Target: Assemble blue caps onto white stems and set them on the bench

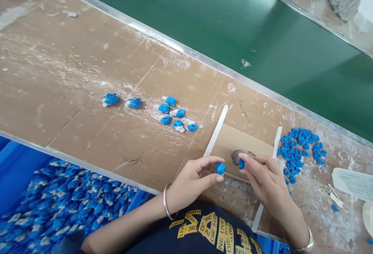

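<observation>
Between the thumb and fingers of my left hand [194,174] is a small blue plastic part [220,168], held above the near edge of a cardboard sheet [253,139]. My right hand [266,176] pinches a small curved blue piece [241,163] beside a small round container [237,156] on the cardboard. Part of the container and a small metallic object [251,154] are covered by my right fingers. To the right lies a pile of similar curved blue pieces [294,153]. Several blue parts with white tabs [164,120] lie to the left on the table.
White tape strips [216,130] flank the cardboard on the brown table [72,63]. A green conveyor belt [204,17] runs behind a metal rail. At lower left, a blue bin [14,168] holds many blue-and-white parts. A white printed card [352,184] and small tools [334,196] lie at right.
</observation>
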`<state>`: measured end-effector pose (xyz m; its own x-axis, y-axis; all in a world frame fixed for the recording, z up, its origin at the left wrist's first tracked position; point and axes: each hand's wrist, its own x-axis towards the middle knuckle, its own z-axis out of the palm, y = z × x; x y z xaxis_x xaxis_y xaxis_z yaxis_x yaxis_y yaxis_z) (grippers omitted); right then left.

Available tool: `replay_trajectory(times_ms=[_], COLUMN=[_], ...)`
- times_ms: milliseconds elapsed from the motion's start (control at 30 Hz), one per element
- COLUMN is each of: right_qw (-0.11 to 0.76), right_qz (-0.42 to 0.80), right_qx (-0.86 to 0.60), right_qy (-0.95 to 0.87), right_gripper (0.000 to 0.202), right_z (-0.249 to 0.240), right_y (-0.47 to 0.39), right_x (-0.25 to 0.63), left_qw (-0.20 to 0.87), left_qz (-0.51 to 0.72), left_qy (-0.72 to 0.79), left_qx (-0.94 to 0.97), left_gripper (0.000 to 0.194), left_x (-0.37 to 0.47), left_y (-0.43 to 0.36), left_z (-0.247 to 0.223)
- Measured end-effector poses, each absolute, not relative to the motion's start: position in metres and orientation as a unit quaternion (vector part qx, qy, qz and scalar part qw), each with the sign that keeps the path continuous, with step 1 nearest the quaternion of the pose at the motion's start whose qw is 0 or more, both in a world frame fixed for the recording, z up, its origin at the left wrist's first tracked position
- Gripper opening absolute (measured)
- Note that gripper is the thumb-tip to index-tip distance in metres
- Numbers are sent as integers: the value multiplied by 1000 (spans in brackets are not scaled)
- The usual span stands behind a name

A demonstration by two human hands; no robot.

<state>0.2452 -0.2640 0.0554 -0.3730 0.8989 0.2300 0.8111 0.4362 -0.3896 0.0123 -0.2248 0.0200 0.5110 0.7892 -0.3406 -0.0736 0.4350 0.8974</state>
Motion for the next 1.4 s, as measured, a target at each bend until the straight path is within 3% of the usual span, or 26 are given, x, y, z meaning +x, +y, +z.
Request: replay_trajectory(times_ms=[167, 300, 467, 733, 967, 1067, 1167, 1267, 1333, 1400], right_qw=[413, 478, 454, 373, 305, 283, 194, 134, 126, 125], right_qz=[291, 367, 382, 173, 159, 64, -17, 0, -2, -13], right_qx=[-549, -546, -539, -514, -508, -589, -657, -658, -651, -642], right_qy=[-666, -582, -598, -753, -790, -755, -729, -741, -749, -756], right_gripper=[36, 28, 27, 42, 47, 40, 25, 36, 36, 34], right_z=[52, 48, 43, 45, 45, 47, 41, 25, 15, 9], right_y=[-280, -292, -294, -295, -309, -315, -322, -329, -331, -331], right_x=[224, 213, 211, 200, 214, 257, 308, 343, 352, 354], left_qw=[846, 870, 890, 875, 849, 715, 425, 123, 12, -27], left_qz=[273, 264, 272, 275, 258, 299, 357, 358, 329, 293], left_qy=[362, 340, 305, 328, 336, 383, 448, 529, 590, 635], left_qx=[281, 240, 201, 225, 316, 504, 701, 759, 738, 714], left_gripper=[35, 44, 42, 40, 29, 19, 23, 23, 22, 24], left_x=[26, 32, 34, 34, 30, 12, -19, -56, -78, -97], left_y=[-225, -227, -231, -229, -232, -231, -219, -196, -177, -158], left_z=[26, 29, 28, 30, 35, 36, 30, 18, 9, 3])
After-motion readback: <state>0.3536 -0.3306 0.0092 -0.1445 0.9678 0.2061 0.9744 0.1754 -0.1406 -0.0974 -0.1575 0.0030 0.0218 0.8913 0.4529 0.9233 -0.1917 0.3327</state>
